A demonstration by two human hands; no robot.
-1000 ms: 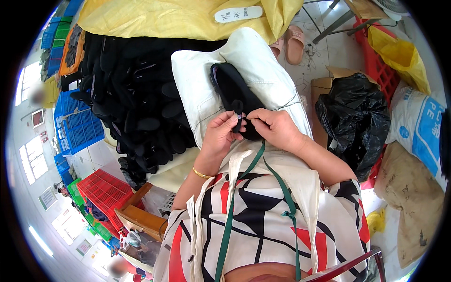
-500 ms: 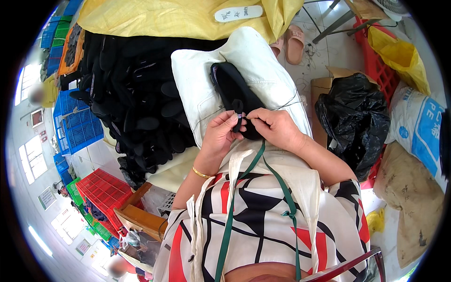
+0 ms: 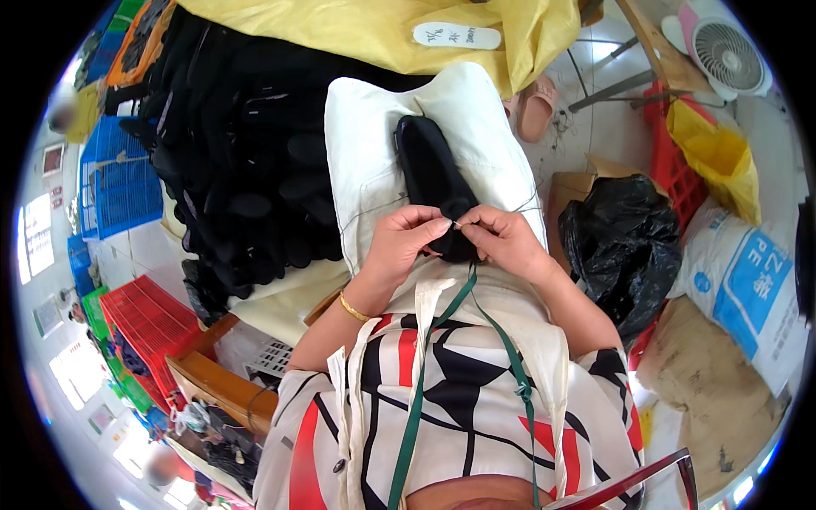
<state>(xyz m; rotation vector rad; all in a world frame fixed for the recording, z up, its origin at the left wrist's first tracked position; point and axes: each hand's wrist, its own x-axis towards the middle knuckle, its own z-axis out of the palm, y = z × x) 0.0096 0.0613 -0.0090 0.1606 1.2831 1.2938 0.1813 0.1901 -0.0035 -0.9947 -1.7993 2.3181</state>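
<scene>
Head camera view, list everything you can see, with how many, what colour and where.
Black shoe: one, black, lying on the white cloth, heel end at the hands.
White cloth: one, white, spread over the lap under the shoe.
Pile of black shoe parts: too many to count, black, left of the cloth.
Yellow sheet: one, yellow, top, with a white insole on it.
Black bag: one, black, right.
Red crate: one, red, lower left.
Blue crate: one, blue, far left.
Fan: one, white, top right.
Pink slipper: one, pink, on the floor, top centre.
Left hand: fingers pinched at the shoe's heel.
Right hand: fingers pinched opposite it.
</scene>
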